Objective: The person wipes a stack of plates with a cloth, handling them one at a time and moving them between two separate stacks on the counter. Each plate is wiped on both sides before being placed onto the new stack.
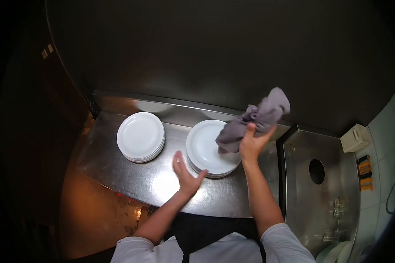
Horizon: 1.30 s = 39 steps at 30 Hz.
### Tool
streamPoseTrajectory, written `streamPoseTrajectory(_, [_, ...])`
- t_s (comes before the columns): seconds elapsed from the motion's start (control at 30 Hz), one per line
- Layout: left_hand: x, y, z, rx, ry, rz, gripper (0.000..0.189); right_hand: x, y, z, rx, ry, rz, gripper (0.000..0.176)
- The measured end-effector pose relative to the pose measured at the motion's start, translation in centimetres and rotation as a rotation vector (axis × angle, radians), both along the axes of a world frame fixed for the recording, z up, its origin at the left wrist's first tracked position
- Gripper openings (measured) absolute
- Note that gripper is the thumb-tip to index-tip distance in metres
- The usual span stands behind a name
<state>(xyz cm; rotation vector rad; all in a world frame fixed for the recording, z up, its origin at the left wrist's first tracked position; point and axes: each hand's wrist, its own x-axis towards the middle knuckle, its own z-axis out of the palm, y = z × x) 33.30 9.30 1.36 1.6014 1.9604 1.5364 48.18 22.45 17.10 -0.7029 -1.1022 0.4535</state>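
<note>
Bunched in my right hand (255, 144) is a grey-purple cloth (267, 115), its lower end hanging over the right part of a stack of white plates (207, 147). My left hand (188, 176) is at the front left of that same stack, fingers spread and thumb right at the rim, with nothing in it. A second stack of white plates (140, 136) stands further left. Both stacks rest on the steel counter (105, 164).
To the right is a steel basin surface with a dark round hole (317, 171) and several glasses (338, 212). Yellow-and-black handles (364, 173) and a white box (355, 138) line the tiled wall. A dark panel (197, 57) rises behind the counter.
</note>
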Motion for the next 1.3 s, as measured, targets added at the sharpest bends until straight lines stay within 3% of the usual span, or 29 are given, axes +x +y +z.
streamPoseTrajectory(0.1, [1.8,0.9,0.8,-0.194,-0.102,-0.092,0.14,-0.2,2.6,-3.1,-0.071,-0.437,-0.163,0.084])
streamPoseTrajectory(0.17, [1.6,1.5,0.7,-0.223,-0.195,-0.138,0.149,0.2,3.0,-5.9,-0.342,-0.756,-0.045,0.086])
streamPoseTrajectory(0.23, [1.1,1.9,0.1,-0.181,-0.272,-0.188,0.157,0.4,3.2,-9.8,-0.236,-1.339,-0.214,0.084])
streamPoseTrajectory(0.43, [1.0,1.8,1.0,-0.197,-0.33,-0.197,0.167,-4.5,2.2,-10.9,-0.359,-1.296,0.097,0.076])
streamPoseTrajectory(0.53, [1.0,2.0,0.2,-0.021,-0.333,-0.211,0.136,-4.6,-0.4,-11.1,-0.194,-1.218,0.446,0.07])
streamPoseTrajectory(0.57, [1.0,2.3,-0.3,0.031,-0.346,-0.228,0.125,-3.9,-1.6,-10.2,-0.288,-1.235,0.538,0.067])
streamPoseTrajectory(0.6, [0.9,3.3,-0.7,0.142,-0.41,-0.315,0.089,-3.0,-3.1,-8.7,-0.38,-1.247,0.632,0.065])
streamPoseTrajectory(0.63, [1.0,3.7,-1.6,0.094,-0.346,-0.337,0.083,-1.9,-4.1,-7.9,-0.47,-1.256,0.728,0.063])
streamPoseTrajectory(0.7, [1.0,3.8,-4.0,-0.002,-0.213,-0.369,0.071,1.4,-5.1,-7.7,-0.436,-1.274,0.704,0.06])
streamPoseTrajectory(0.73, [0.7,3.3,-5.1,-0.084,-0.18,-0.479,0.103,3.0,-5.3,-7.5,-0.423,-1.281,0.699,0.058])
streamPoseTrajectory(0.83, [1.0,2.1,1.3,-0.04,-0.393,-0.169,0.141,7.0,-1.8,-9.0,-0.36,-1.528,0.416,0.062])
streamPoseTrajectory(0.87, [0.8,2.5,0.9,-0.086,-0.391,-0.252,0.164,6.4,-0.8,-9.2,-0.394,-1.54,0.352,0.065])
streamPoseTrajectory(0.93, [1.0,2.3,1.2,-0.087,-0.395,-0.216,0.161,3.9,2.0,-9.0,-0.465,-1.551,0.213,0.07])
streamPoseTrajectory(1.0, [1.1,2.0,1.2,-0.095,-0.369,-0.21,0.161,0.3,3.6,-10.1,-0.416,-1.519,0.235,0.076])
streamPoseTrajectory(1.1, [0.8,2.8,0.1,-0.034,-0.344,-0.247,0.162,-4.5,2.0,-10.3,-0.326,-1.434,0.489,0.076])
streamPoseTrajectory(1.17, [0.6,3.1,-0.7,-0.037,-0.373,-0.308,0.143,-4.6,-0.8,-10.4,-0.259,-1.275,0.692,0.074])
streamPoseTrajectory(1.27, [0.4,3.2,-5.4,0.077,0.355,-0.182,0.113,-0.1,-3.1,-9.3,-0.34,-1.224,0.938,0.069])
streamPoseTrajectory(1.3, [-0.3,3.1,-3.6,-0.082,0.303,-0.316,0.105,1.8,-3.5,-8.7,-0.35,-1.29,0.95,0.067])
